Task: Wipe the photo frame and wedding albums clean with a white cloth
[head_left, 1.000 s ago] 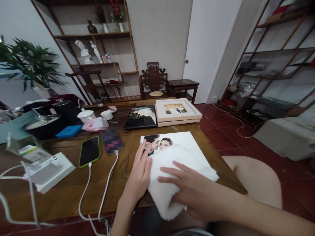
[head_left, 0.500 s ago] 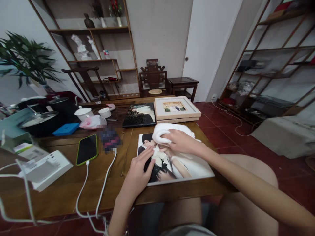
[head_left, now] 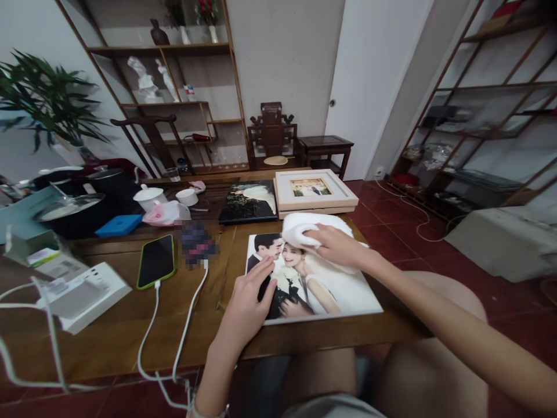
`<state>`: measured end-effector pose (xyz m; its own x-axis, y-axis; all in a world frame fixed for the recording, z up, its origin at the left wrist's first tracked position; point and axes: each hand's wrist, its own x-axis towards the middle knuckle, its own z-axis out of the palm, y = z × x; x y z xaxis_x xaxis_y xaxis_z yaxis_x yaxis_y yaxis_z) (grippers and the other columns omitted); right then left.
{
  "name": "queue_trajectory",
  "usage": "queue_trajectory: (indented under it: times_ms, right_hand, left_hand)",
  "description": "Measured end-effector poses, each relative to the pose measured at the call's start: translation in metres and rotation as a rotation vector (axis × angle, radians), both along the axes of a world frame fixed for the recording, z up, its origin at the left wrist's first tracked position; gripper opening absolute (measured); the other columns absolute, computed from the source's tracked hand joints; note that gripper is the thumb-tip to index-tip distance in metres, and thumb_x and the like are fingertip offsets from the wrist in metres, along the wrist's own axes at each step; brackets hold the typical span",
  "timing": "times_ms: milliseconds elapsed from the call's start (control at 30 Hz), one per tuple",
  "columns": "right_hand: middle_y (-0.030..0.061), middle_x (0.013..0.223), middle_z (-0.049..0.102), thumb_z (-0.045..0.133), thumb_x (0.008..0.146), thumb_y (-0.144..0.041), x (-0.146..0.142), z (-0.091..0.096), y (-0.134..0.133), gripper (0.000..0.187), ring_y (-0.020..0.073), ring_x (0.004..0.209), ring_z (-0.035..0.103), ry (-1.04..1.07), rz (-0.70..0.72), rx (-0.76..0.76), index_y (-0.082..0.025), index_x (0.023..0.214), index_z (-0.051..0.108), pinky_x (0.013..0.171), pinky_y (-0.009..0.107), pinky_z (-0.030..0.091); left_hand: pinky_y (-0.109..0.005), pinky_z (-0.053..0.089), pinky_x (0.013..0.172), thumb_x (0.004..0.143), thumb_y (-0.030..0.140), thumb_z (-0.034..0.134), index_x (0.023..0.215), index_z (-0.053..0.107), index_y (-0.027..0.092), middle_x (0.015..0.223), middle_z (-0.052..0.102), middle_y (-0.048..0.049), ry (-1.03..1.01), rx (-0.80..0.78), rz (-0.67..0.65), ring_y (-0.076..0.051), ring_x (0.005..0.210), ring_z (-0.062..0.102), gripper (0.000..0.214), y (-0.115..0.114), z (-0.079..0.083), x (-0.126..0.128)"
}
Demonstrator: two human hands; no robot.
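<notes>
A large photo panel (head_left: 322,296) of a couple in formal clothes lies flat near the table's front edge. My left hand (head_left: 250,296) rests on its left side, fingers stretched out and holding nothing. In my right hand (head_left: 337,244) a white cloth (head_left: 300,226) is bunched, pressed on the panel's upper part. The cloth covers some of the panel's far edge, and my right fingers partly sink into its folds.
Behind the panel lie a dark photo panel (head_left: 248,200) and a pale wooden picture frame (head_left: 315,191). To the left are a charging phone (head_left: 156,261), a white power strip (head_left: 91,296), cables, a blue box (head_left: 118,225), a white lidded pot (head_left: 150,197) and black pots (head_left: 72,215).
My right hand has moved the cloth slightly up and right, uncovering more of the pictured faces. My left hand stays at the panel's left side. The whole view has shifted slightly.
</notes>
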<state>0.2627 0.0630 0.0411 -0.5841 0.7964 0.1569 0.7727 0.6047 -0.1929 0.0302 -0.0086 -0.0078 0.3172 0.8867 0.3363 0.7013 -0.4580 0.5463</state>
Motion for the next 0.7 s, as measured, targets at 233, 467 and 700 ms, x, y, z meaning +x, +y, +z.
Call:
queue_trajectory:
  times_ms: [233, 467, 700]
  right_hand:
    - [0.0156, 0.123, 0.053, 0.042, 0.066, -0.004, 0.040, -0.005, -0.039, 0.043, 0.0281, 0.112, 0.047, -0.024, -0.064, -0.012, -0.014, 0.102, 0.062, 0.092, 0.043, 0.038]
    - [0.0068, 0.136, 0.046, 0.047, 0.059, -0.005, 0.011, 0.009, -0.125, 0.048, 0.0246, 0.133, 0.026, 0.016, 0.250, -0.195, -0.022, 0.099, 0.065, 0.109, 0.049, 0.015]
    - [0.0096, 0.131, 0.050, 0.044, 0.062, -0.003, 0.018, 0.012, -0.086, 0.047, 0.0241, 0.124, 0.039, 0.050, 0.152, -0.213, -0.020, 0.101, 0.064, 0.100, 0.041, 0.034]
  left_hand:
    - [-0.043, 0.037, 0.103, 0.088, 0.028, 0.044, 0.119, 0.056, 0.021, 0.131, 0.054, -0.0063, 0.006, -0.018, 0.015, -0.022, 0.124, 0.046, 0.035, 0.001, 0.000, 0.000]
    - [-0.043, 0.036, 0.104, 0.088, 0.029, 0.044, 0.120, 0.056, 0.020, 0.131, 0.053, -0.0078, 0.026, -0.010, 0.027, -0.021, 0.124, 0.046, 0.035, 0.002, 0.001, 0.001]
    - [-0.043, 0.037, 0.104, 0.088, 0.029, 0.045, 0.121, 0.055, 0.020, 0.130, 0.054, -0.0075, 0.039, 0.006, 0.008, -0.021, 0.124, 0.046, 0.035, 0.002, 0.001, -0.001]
